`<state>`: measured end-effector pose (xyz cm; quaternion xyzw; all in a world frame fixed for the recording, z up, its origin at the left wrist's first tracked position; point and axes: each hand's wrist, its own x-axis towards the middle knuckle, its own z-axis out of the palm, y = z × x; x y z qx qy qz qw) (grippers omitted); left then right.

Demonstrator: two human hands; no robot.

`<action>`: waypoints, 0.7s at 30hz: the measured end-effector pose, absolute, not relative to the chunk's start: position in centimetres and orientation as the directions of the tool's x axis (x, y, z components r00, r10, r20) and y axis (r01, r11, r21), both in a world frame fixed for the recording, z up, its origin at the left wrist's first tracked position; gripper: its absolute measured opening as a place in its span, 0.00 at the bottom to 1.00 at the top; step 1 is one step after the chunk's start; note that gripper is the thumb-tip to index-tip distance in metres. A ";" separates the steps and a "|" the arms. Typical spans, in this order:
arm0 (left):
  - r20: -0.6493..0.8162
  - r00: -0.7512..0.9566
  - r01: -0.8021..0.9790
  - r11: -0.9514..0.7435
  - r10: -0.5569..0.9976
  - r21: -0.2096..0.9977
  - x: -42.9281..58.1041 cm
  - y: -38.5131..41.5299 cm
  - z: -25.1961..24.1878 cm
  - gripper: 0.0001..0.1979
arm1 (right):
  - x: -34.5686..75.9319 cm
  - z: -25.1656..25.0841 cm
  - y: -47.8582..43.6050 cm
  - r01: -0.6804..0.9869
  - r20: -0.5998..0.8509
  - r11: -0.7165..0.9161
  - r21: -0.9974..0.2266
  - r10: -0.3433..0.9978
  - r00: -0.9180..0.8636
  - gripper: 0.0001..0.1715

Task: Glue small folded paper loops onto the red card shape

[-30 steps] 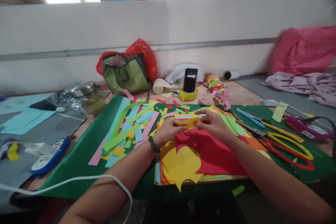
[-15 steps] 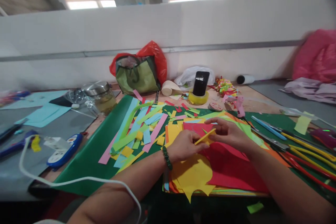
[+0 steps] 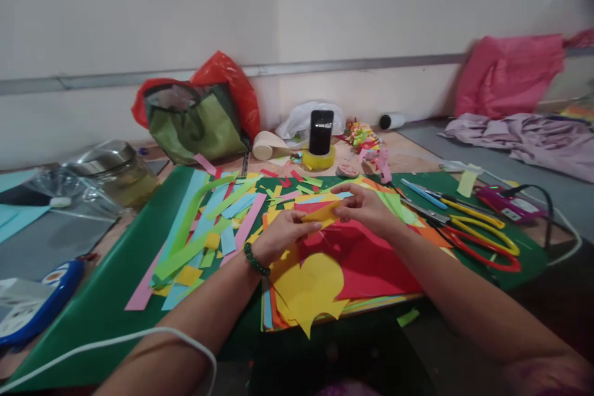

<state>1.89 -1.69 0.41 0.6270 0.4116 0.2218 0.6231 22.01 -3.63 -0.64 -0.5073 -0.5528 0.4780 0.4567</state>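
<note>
Between my two hands is a small folded strip of yellow paper (image 3: 325,215), held just above a stack of coloured sheets. My left hand (image 3: 288,232), with a green bead bracelet (image 3: 255,260) at the wrist, pinches the strip's left end. My right hand (image 3: 366,207) grips its right end with thumb and fingers. Beneath them lies a red sheet (image 3: 371,263) on top of the stack. A yellow paper cutout (image 3: 320,281) with rounded and pointed edges rests at the stack's front left.
Paper strips (image 3: 223,213) are scattered on the green mat (image 3: 116,284) at left. Red-handled scissors (image 3: 482,250) and yellow-handled scissors (image 3: 487,223) lie at right. A phone (image 3: 321,132) stands in a yellow tape roll (image 3: 318,159), near a pink glue gun (image 3: 383,166). A white cable (image 3: 106,343) crosses my left forearm.
The view has turned right and slightly down, so everything sits further left. Both hands still hold the yellow strip, which now shows more of its flat face.
</note>
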 end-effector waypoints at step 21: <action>-0.303 0.474 0.267 0.193 0.827 0.944 2.0 -1.2 0.1 0.18 | 22.0 -0.9 -3.5 0.110 0.038 0.041 -0.993 0.999 -0.029 0.28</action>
